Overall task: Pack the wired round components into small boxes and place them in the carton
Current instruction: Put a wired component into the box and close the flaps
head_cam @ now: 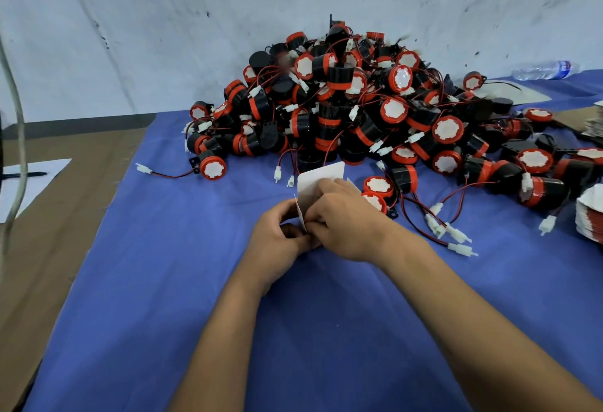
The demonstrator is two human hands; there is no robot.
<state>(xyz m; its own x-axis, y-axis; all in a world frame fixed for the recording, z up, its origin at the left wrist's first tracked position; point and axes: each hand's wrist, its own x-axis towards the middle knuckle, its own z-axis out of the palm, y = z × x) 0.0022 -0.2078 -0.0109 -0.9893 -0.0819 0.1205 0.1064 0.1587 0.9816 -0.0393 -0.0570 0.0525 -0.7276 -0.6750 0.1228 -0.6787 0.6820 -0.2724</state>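
A big heap of round black-and-red components [365, 101] with red-black wires and white plugs lies on the blue cloth [163, 281] against the wall. Just in front of it, my left hand [277, 232] and my right hand [346, 219] both grip a small white cardboard box [318, 178]. A white flap of the box stands up behind my right fingers. My hands hide the box's lower part. No carton is in view.
A stack of flat red-and-white box blanks [590, 215] sits at the right edge. A clear water bottle [545, 69] lies by the wall at the far right. To the left, a white sheet with a pen [32, 183] rests on brown cardboard. A grey cable [19, 137] hangs at the left.
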